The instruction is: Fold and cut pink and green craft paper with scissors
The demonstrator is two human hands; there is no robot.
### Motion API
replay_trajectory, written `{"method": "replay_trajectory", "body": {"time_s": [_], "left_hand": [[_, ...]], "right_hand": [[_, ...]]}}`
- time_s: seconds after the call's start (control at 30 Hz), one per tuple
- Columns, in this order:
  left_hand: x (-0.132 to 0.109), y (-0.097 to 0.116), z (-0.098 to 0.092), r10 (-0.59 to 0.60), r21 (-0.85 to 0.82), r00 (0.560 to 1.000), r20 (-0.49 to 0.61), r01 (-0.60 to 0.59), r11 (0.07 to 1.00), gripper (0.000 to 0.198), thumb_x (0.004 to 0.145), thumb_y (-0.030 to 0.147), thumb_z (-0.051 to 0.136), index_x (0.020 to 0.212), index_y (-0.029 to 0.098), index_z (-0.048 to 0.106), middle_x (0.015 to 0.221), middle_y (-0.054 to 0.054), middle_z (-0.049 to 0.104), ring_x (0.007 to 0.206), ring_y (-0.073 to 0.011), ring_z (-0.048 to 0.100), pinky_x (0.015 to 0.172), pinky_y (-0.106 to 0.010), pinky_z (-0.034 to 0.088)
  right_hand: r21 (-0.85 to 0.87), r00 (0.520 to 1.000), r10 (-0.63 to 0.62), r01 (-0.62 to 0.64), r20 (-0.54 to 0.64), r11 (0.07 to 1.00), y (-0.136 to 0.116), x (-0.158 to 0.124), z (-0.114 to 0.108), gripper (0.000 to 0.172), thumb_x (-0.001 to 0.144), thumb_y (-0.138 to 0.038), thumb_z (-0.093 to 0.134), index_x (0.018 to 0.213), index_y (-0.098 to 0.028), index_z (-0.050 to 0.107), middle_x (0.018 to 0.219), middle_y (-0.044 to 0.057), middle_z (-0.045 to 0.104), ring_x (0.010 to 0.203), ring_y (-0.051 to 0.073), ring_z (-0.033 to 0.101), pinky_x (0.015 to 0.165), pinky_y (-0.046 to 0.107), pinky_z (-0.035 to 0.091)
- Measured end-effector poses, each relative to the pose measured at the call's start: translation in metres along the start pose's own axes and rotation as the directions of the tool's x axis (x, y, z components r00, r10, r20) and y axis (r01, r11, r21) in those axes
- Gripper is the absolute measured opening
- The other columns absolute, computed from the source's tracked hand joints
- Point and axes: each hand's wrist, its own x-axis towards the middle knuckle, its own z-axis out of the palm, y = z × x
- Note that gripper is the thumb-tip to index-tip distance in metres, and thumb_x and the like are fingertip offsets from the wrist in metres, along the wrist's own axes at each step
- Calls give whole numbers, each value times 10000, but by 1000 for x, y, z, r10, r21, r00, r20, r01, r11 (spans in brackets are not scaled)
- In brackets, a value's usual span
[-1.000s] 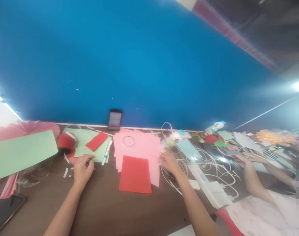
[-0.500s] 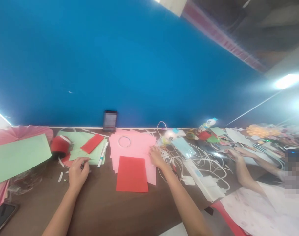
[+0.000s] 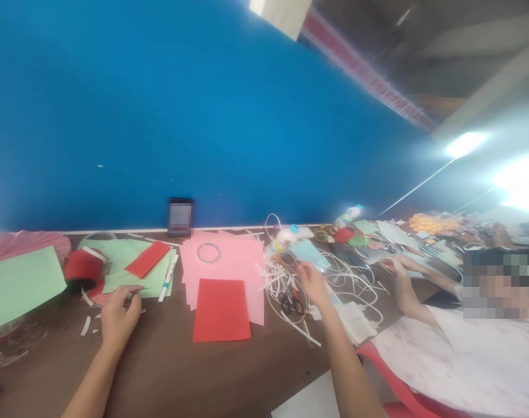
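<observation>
My left hand (image 3: 120,316) rests on the table with its fingers curled, beside the near edge of the green paper sheets (image 3: 116,261). A small dark thing shows between the fingers, too unclear to name. My right hand (image 3: 313,283) hovers over the white cables, its fingers loosely apart and holding nothing that I can see. To its left lie black-handled scissors (image 3: 292,303) among white paper strips (image 3: 273,278). Between my hands a red paper sheet (image 3: 222,310) lies on a stack of pink paper (image 3: 233,255), with a thin ring (image 3: 208,252) on top.
A red tape roll (image 3: 83,268), a red paper strip (image 3: 148,259) and a marker (image 3: 168,278) are at the left. Against the blue wall stands a phone-like device (image 3: 180,217). A glue bottle (image 3: 285,238) and a power strip (image 3: 355,319) lie right. Another person (image 3: 438,342) works at the far right.
My right hand has left the pink paper and moved right over the cables, uncovering the scissors and strips. The view has turned slightly right. My left hand keeps its place by the green paper.
</observation>
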Motion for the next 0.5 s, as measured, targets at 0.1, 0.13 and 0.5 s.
{"method": "replay_trajectory", "body": {"time_s": [0.1, 0.13, 0.5], "left_hand": [[-1, -2, 0, -6, 13, 1000, 8, 6, 1000, 179, 718, 220, 445, 773, 194, 613, 752, -15, 606, 620, -156, 516, 616, -272, 402], [-1, -3, 0, -3, 13, 1000, 11, 2, 1000, 179, 723, 224, 444, 777, 193, 612, 762, -17, 608, 628, -158, 521, 616, -272, 402], [-1, -3, -1, -15, 19, 1000, 24, 14, 1000, 174, 726, 225, 445, 779, 196, 608, 780, -14, 609, 633, -152, 530, 614, -264, 408]], "right_hand": [[-93, 999, -9, 14, 44, 996, 22, -6, -1, 190, 811, -239, 355, 844, -185, 533, 781, 51, 614, 738, 192, 593, 731, 339, 456], [-115, 997, -22, 30, 73, 993, 27, -7, 2, 183, 785, -212, 373, 823, -184, 550, 798, 55, 618, 773, 197, 591, 760, 346, 450], [-199, 947, -287, 312, 146, 929, -35, -20, 39, 337, 808, -210, 412, 1120, -190, 534, 1238, 109, 486, 1170, 218, 422, 980, 386, 324]]}}
